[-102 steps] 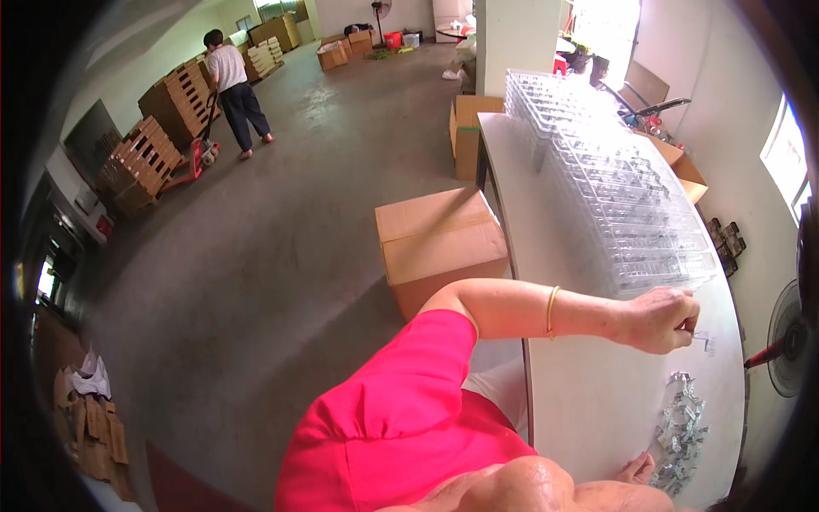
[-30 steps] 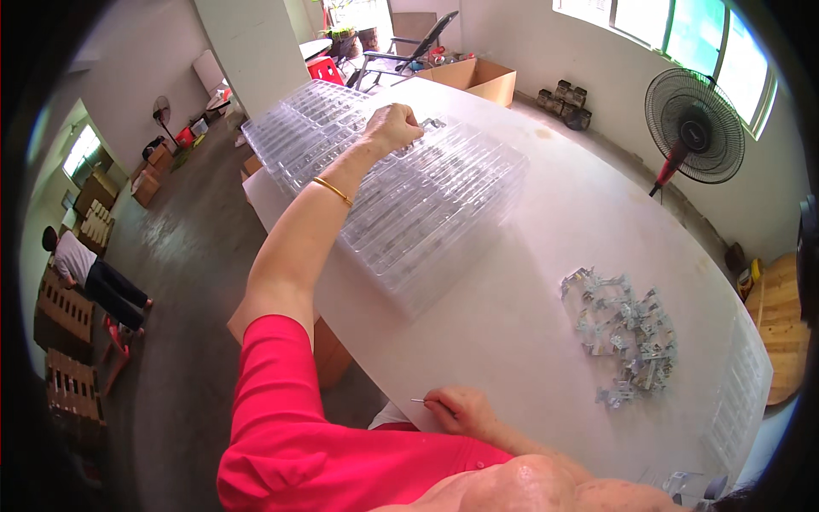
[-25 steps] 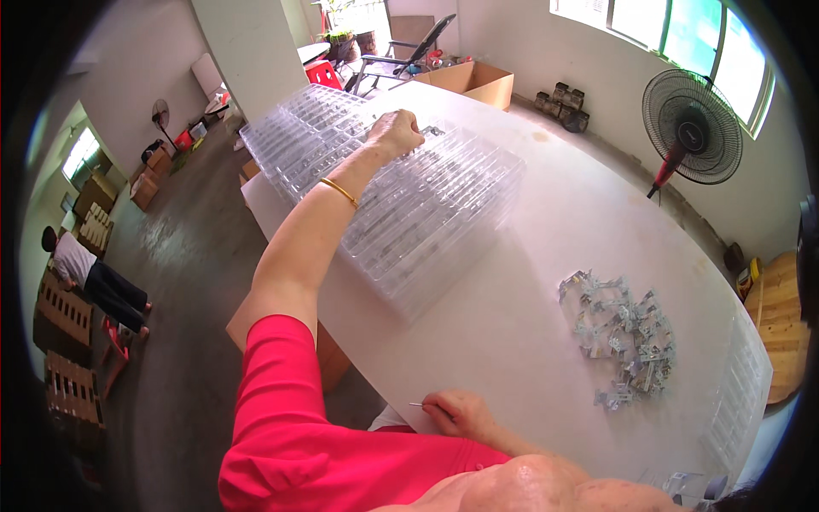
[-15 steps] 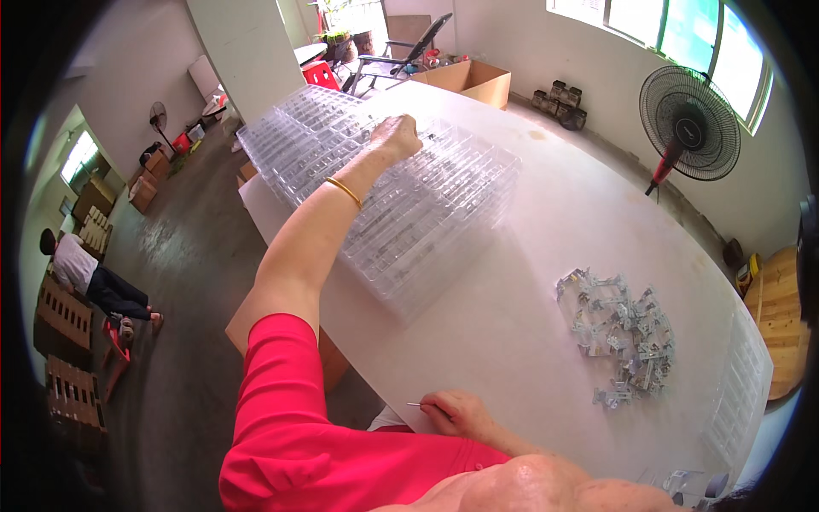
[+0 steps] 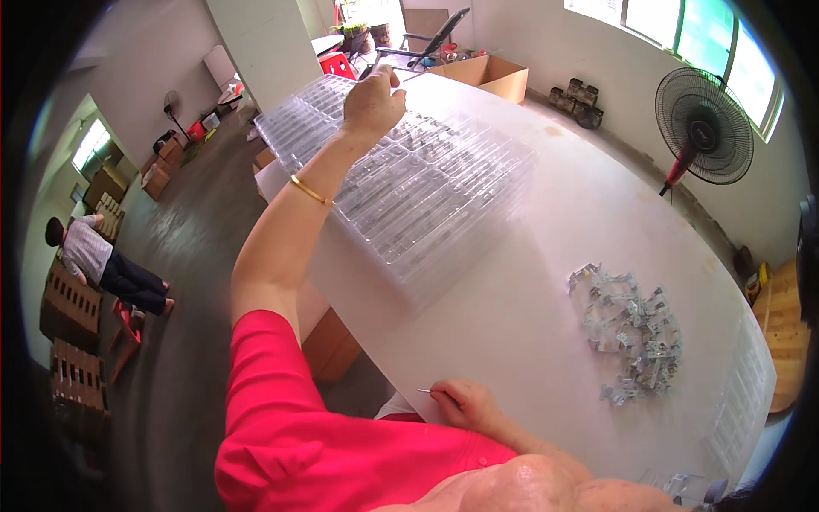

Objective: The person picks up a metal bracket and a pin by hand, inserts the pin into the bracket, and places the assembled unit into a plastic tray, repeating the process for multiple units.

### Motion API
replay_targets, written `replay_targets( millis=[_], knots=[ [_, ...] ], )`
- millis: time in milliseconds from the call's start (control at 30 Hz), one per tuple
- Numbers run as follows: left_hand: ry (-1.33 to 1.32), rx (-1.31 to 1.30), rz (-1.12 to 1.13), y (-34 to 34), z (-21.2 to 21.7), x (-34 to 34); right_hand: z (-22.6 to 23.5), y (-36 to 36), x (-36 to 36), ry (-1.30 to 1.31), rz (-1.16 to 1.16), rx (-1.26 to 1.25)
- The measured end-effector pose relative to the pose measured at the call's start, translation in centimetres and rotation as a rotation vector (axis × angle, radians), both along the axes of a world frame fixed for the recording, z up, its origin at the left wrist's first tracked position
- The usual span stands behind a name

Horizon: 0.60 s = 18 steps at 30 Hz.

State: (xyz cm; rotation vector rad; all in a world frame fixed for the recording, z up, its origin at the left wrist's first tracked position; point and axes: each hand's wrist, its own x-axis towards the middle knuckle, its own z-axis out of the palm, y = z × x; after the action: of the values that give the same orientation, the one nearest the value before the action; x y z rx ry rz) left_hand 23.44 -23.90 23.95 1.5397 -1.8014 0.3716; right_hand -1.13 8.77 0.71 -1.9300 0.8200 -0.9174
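My left hand (image 5: 374,104) is raised over the far part of a stack of clear plastic compartment trays (image 5: 409,205). Its fingers are drawn together, and what they may hold is too small to make out. Small metal parts fill many slots of the top tray. At the table's near edge, my right hand (image 5: 465,404) pinches a thin metal rod (image 5: 425,391) that points left. To the right of both hands lies a loose pile of small metal and clear parts (image 5: 631,333).
The white table (image 5: 512,299) carries another clear tray (image 5: 740,401) at its right edge. A standing fan (image 5: 704,128) and an open cardboard box (image 5: 486,75) are beyond it. Off to the left, a person (image 5: 94,256) stands by stacked brown pallets (image 5: 72,303).
My left hand has lifted from the middle of the trays and moved farther away and left. My right hand keeps its grip on the rod. The whole view has shifted slightly.
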Motion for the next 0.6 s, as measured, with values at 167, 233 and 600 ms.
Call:
replay_targets(
  millis=[167, 233, 600],
  knots=[
    [0.059, -0.216, -0.11, 7.0, 0.4, -1.2, -0.2, 0.0, 0.1, 0.006, 0.005, -0.015],
    [0.084, -0.219, -0.155, 9.8, -0.4, -1.9, 0.2, 0.0, 0.1, 0.014, -0.001, -0.011],
    [-0.053, -0.263, -0.665, 21.3, -6.1, -5.0, 0.8, 0.0, 0.1, 0.032, -0.002, -0.032]
  ],
)
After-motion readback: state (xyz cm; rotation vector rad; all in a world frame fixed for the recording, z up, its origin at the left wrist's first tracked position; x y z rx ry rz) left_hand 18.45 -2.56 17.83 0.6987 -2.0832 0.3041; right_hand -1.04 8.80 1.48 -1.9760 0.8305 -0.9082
